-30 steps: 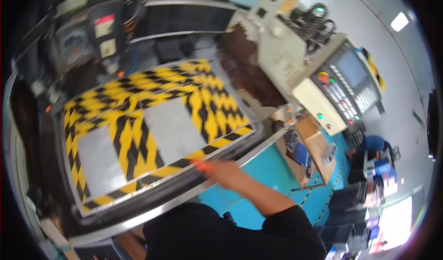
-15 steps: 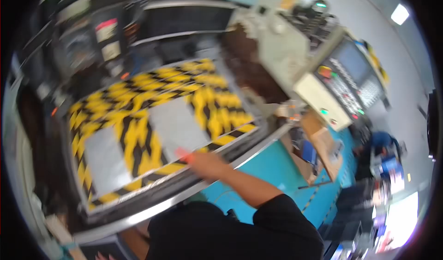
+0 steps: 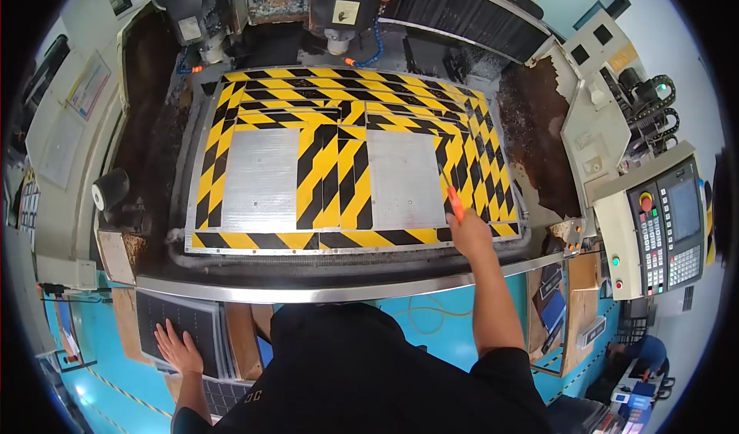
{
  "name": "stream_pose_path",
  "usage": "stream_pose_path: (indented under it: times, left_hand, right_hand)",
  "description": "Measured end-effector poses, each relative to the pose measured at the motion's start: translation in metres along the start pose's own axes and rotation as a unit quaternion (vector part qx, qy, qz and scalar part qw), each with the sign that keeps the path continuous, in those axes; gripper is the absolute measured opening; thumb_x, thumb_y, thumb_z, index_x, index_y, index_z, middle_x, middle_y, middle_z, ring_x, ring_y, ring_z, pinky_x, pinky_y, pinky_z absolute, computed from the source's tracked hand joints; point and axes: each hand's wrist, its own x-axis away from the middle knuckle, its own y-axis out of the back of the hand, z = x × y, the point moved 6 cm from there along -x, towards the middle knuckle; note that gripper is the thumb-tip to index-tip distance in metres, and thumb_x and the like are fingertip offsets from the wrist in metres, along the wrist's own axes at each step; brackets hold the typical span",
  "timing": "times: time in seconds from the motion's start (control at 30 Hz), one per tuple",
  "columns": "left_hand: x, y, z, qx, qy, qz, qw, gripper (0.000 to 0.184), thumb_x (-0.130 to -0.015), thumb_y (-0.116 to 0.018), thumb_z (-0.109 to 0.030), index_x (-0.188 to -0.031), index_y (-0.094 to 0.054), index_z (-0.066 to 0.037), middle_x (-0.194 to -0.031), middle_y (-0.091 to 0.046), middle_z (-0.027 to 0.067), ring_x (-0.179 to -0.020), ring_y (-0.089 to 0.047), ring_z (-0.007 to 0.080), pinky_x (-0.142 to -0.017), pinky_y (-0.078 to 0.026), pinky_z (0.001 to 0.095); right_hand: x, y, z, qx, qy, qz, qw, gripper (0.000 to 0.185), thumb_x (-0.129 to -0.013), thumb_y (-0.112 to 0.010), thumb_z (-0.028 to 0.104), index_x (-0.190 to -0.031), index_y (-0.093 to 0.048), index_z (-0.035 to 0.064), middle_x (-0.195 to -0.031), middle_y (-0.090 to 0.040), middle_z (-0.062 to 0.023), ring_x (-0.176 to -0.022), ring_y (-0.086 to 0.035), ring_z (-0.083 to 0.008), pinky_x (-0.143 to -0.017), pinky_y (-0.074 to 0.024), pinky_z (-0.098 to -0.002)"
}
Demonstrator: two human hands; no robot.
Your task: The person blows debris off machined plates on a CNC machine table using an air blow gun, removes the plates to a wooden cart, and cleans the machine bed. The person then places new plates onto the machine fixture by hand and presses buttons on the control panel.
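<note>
My right hand (image 3: 470, 231) is closed on the orange handle of a thin tool (image 3: 456, 203), whose dark tip points up and away over the right edge of the right grey plate (image 3: 404, 180). Black-and-yellow striped tape (image 3: 327, 176) surrounds this plate and the left grey plate (image 3: 260, 180) on the machine bed. My left hand (image 3: 179, 347) lies with fingers spread on a dark flat panel (image 3: 173, 322), part of a stack below the bed's front rail.
A steel rail (image 3: 308, 289) runs along the front. Two spindle heads (image 3: 337, 41) with blue hoses stand behind the bed. At the right is a control panel (image 3: 654, 226), with a wooden box (image 3: 581, 303) beneath it. A person (image 3: 648, 351) is far right.
The view has turned, bringing the bed upright and the left side into sight. My right hand with the orange tool has moved to the right plate's right edge. My left hand now shows fully.
</note>
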Motion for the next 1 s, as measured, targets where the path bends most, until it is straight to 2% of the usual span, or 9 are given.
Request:
stream_pose_path:
  times: [0.23,0.4,0.43,0.53,0.67,0.77,0.87,0.93,1.0]
  left_hand:
    - [-0.004,-0.001,0.0,-0.019,-0.002,-0.002,1.0,0.055,-0.099,-0.035,-0.042,-0.149,-0.029,-0.02,-0.157,-0.02,0.0102,-0.145,-0.017,0.0326,-0.115,-0.013,0.05]
    - [-0.003,0.0,-0.002,-0.015,0.003,0.006,1.0,0.056,-0.099,-0.035,-0.042,-0.149,-0.029,-0.02,-0.157,-0.02,0.0106,-0.145,-0.017,0.0327,-0.115,-0.013,0.0503]
    - [-0.003,0.0,-0.002,-0.013,0.002,0.004,1.0,0.056,-0.099,-0.035,-0.042,-0.149,-0.029,-0.02,-0.157,-0.02,0.0106,-0.145,-0.017,0.0326,-0.115,-0.013,0.0504]
    - [-0.003,-0.002,0.0,-0.013,-0.001,-0.002,1.0,0.055,-0.098,-0.036,-0.04,-0.149,-0.029,-0.02,-0.157,-0.02,0.0105,-0.145,-0.016,0.0324,-0.115,-0.012,0.0502]
    - [-0.002,0.0,-0.002,-0.01,0.0,0.0,1.0,0.056,-0.098,-0.039,-0.038,-0.149,-0.029,-0.019,-0.157,-0.02,0.0109,-0.145,-0.016,0.0327,-0.115,-0.012,0.0492]
    - [-0.002,0.004,-0.005,0.007,0.005,0.013,1.0,0.057,-0.097,-0.041,-0.039,-0.149,-0.03,-0.017,-0.156,-0.02,0.0123,-0.144,-0.016,0.0339,-0.116,-0.011,0.0504]
    - [-0.001,0.011,-0.007,0.036,-0.013,-0.006,0.999,0.06,-0.093,-0.048,-0.035,-0.147,-0.033,-0.014,-0.154,-0.024,0.0162,-0.143,-0.019,0.0366,-0.115,-0.014,0.0509]
    - [0.0,0.012,-0.008,0.046,-0.008,-0.02,0.999,0.061,-0.091,-0.051,-0.033,-0.146,-0.034,-0.013,-0.154,-0.025,0.0167,-0.143,-0.019,0.037,-0.115,-0.015,0.0516]
    - [0.0,0.018,-0.011,0.064,0.002,-0.004,0.998,0.062,-0.09,-0.052,-0.033,-0.146,-0.035,-0.014,-0.154,-0.025,0.017,-0.143,-0.018,0.0379,-0.115,-0.015,0.0524]
  right_hand:
    - [0.094,0.012,-0.009,0.125,0.047,0.14,0.981,0.034,-0.088,-0.061,0.035,-0.093,-0.062,0.0019,-0.091,-0.068,-0.0201,-0.085,-0.066,-0.0393,-0.077,-0.0514,-0.0469]
    - [0.114,0.006,-0.019,0.118,0.081,0.083,0.986,0.032,-0.087,-0.062,0.034,-0.087,-0.063,0.0021,-0.085,-0.068,-0.019,-0.082,-0.066,-0.0379,-0.075,-0.0511,-0.0467]
    - [0.112,0.005,-0.023,0.108,0.095,0.068,0.987,0.033,-0.086,-0.063,0.034,-0.084,-0.063,0.0019,-0.082,-0.067,-0.0193,-0.08,-0.066,-0.0383,-0.075,-0.0507,-0.0475]
    - [0.078,0.017,-0.046,0.097,-0.029,0.104,0.989,0.032,-0.086,-0.063,0.035,-0.088,-0.064,0.0023,-0.085,-0.067,-0.021,-0.083,-0.065,-0.0391,-0.076,-0.0507,-0.0472]
    - [0.068,0.003,0.055,0.076,0.11,0.062,0.989,0.037,-0.088,-0.061,0.037,-0.093,-0.065,0.0006,-0.087,-0.067,-0.0247,-0.087,-0.065,-0.0401,-0.077,-0.0507,-0.049]
    - [-0.009,0.008,0.034,-0.006,0.007,0.052,0.999,0.043,-0.09,-0.055,0.041,-0.093,-0.065,-0.0002,-0.086,-0.066,-0.0257,-0.088,-0.065,-0.0413,-0.075,-0.0506,-0.0503]
    - [-0.011,0.02,0.058,-0.006,0.072,0.051,0.996,0.04,-0.09,-0.057,0.04,-0.091,-0.066,0.0009,-0.087,-0.066,-0.0242,-0.087,-0.064,-0.0423,-0.076,-0.0492,-0.051]
    - [0.044,0.014,0.125,0.008,0.183,0.174,0.968,0.039,-0.089,-0.058,0.039,-0.095,-0.065,0.0007,-0.089,-0.066,-0.0254,-0.09,-0.063,-0.0421,-0.079,-0.0486,-0.0499]
    - [0.082,-0.006,0.177,0.062,0.375,0.188,0.906,0.043,-0.087,-0.061,0.041,-0.092,-0.064,-0.0016,-0.094,-0.065,-0.0265,-0.089,-0.063,-0.0425,-0.077,-0.048,-0.0501]
